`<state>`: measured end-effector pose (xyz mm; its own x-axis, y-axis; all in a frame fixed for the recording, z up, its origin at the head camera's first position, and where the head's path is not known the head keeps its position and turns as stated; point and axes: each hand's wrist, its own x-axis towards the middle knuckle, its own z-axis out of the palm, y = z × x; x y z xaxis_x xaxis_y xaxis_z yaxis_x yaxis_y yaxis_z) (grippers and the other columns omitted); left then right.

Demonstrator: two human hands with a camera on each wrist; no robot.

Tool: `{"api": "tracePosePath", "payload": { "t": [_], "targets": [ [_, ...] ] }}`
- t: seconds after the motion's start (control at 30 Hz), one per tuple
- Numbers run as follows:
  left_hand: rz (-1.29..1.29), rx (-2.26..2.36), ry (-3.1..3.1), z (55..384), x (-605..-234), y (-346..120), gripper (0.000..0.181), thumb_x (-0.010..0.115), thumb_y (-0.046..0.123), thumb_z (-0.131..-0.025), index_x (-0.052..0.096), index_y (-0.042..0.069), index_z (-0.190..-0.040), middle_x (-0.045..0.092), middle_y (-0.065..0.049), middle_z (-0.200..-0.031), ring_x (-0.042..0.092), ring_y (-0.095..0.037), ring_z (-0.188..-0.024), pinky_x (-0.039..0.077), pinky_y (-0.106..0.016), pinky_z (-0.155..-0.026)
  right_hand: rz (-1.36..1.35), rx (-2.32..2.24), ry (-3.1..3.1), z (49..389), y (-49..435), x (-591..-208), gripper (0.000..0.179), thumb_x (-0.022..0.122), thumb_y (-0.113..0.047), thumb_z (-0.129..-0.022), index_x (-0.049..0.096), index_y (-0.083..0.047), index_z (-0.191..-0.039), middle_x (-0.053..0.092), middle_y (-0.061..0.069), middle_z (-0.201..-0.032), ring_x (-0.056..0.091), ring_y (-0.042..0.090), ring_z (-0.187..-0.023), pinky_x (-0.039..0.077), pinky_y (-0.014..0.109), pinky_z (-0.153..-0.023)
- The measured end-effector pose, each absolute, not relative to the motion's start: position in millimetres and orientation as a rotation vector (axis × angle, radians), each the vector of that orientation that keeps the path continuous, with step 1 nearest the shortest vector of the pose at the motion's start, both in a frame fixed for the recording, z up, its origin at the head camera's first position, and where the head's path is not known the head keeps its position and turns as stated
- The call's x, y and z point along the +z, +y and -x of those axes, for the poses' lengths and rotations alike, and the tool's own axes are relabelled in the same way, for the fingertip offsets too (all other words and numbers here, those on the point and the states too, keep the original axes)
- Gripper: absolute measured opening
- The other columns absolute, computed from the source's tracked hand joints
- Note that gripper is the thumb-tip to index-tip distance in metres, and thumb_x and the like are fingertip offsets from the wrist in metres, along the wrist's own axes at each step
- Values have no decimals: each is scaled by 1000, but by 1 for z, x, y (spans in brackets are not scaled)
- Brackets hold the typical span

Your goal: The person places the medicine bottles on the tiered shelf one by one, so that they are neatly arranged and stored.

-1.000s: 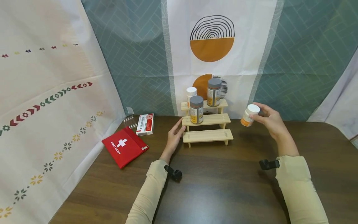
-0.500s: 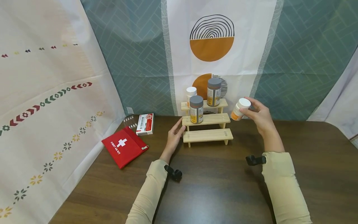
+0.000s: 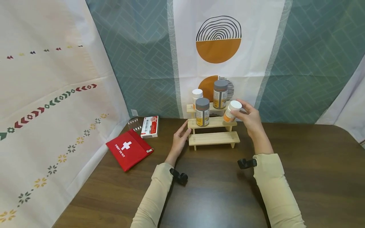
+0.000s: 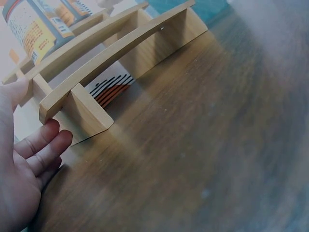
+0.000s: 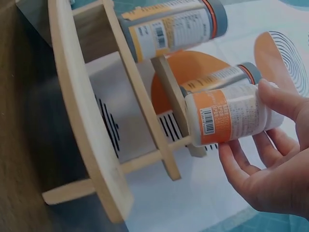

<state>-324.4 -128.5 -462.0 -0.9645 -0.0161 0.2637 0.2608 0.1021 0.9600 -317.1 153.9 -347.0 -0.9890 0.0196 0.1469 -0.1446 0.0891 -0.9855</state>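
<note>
My right hand (image 3: 251, 118) pinches a white pill bottle (image 3: 232, 110) with an orange-and-white label. It leans over the right end of the middle step of a three-step wooden shelf (image 3: 214, 138). In the right wrist view the bottle (image 5: 224, 116) lies between thumb and fingers near its cap. My left hand (image 3: 179, 142) rests its fingertips against the shelf's left end, fingers extended loosely. A grey-lidded jar (image 3: 202, 112) stands on the middle step's left side. On the top step stand another grey-lidded jar (image 3: 220, 95) and a white bottle (image 3: 196, 95), partly hidden.
Left of the shelf, a red first aid pouch (image 3: 129, 150) lies on the dark wooden table (image 3: 211, 196). Behind it are a white-and-red medicine box (image 3: 149, 126) and a clear blister pack (image 3: 134, 124). A patterned cloth (image 3: 256, 47) hangs right behind the shelf.
My right hand has carried the white pill bottle leftward from beside the shelf to over the middle step's right end. My left hand stays at the shelf's left end.
</note>
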Motion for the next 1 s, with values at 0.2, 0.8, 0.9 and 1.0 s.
{"api": "tracePosePath", "payload": {
  "t": [0.2,0.8,0.9,1.0],
  "targets": [
    [249,-1976,-2152,325,-463,-128,47,58,23,-99,49,25,-145,57,-2,-72,50,-18,-73,45,-27,-72,-125,2037,-2221,322,144,-354,63,66,-18,-93,39,-11,-150,48,0,-136,47,26,-132,37,46,-113],
    [236,-1981,-2157,326,-462,-127,47,58,23,-99,49,24,-145,61,-13,-80,51,-14,-74,45,-30,-73,-106,2050,-2198,326,127,-366,66,64,-17,-95,34,-16,-153,39,13,-154,43,30,-137,46,19,-90],
    [252,-1982,-2160,325,-462,-128,49,58,24,-99,47,23,-146,62,-27,-89,52,-20,-77,46,-31,-74,-95,2056,-2176,325,123,-367,66,64,-18,-94,34,-17,-153,38,10,-156,42,29,-138,48,22,-93],
    [271,-2000,-2168,319,-454,-129,49,58,22,-99,46,19,-147,61,-33,-94,54,-31,-81,48,-36,-77,-67,2059,-2158,326,120,-368,66,65,-18,-94,35,-18,-153,38,8,-156,42,28,-139,48,27,-97]
  ]
}}
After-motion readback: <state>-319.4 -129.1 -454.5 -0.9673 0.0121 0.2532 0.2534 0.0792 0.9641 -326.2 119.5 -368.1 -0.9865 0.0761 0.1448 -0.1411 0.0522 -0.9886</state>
